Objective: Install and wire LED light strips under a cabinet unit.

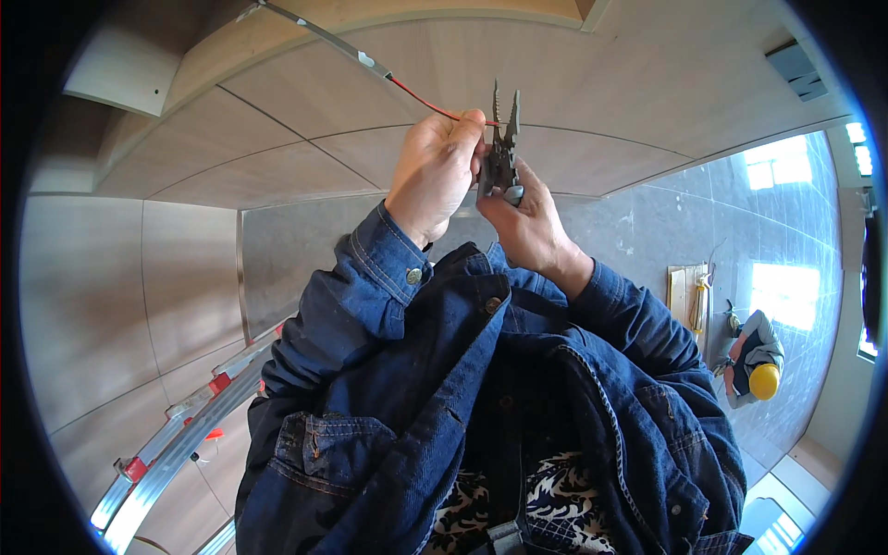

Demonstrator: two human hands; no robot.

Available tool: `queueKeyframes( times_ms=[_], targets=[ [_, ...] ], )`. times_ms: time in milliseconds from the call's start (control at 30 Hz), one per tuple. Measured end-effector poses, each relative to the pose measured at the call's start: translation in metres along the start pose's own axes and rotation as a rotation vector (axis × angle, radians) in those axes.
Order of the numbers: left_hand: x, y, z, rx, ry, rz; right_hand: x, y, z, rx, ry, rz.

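Note:
My left hand (435, 171) pinches a thin red and dark wire (420, 97) near its end, close beside the jaws of dark metal wire-stripping pliers (506, 134). My right hand (536, 222) is closed on those pliers, whose jaws point up, slightly apart, with the wire end reaching across them. The wire runs up-left to a narrow grey strip (369, 64) hanging from the edge of a pale wooden recess (139, 69). Part of my right fingers is hidden behind the pliers.
An aluminium ladder (208, 433) with red fittings stands at lower left beside pale wood panels. On the grey tiled floor (786, 231) to the right, a person in a yellow helmet (764, 380) bends near boards (682, 296). A dark opening (795, 69) is at upper right.

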State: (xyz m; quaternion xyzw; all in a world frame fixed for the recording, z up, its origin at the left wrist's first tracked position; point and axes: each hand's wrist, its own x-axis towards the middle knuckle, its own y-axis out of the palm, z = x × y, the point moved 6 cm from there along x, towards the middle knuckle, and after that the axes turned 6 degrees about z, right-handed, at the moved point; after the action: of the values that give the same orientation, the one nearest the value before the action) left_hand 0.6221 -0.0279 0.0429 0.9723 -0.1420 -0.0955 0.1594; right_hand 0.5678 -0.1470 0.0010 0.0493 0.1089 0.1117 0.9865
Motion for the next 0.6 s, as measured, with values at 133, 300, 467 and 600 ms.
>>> queueKeyframes(
  times_ms=[133,300,467,600],
  targets=[
    [0.0,-0.003,0.003,0.105,-0.041,-0.033,0.001,0.004,0.005,-0.056,-0.135,-0.064],
    [0.0,-0.006,0.004,0.092,-0.002,-0.035,0.004,0.012,0.011,-0.048,-0.169,-0.027],
    [-0.005,-0.001,0.0,0.045,-0.004,-0.063,0.007,0.013,0.014,-0.07,-0.172,-0.046],
    [-0.005,-0.002,-0.001,0.057,0.005,-0.085,0.007,0.015,0.016,-0.073,-0.164,-0.052]
  ],
)
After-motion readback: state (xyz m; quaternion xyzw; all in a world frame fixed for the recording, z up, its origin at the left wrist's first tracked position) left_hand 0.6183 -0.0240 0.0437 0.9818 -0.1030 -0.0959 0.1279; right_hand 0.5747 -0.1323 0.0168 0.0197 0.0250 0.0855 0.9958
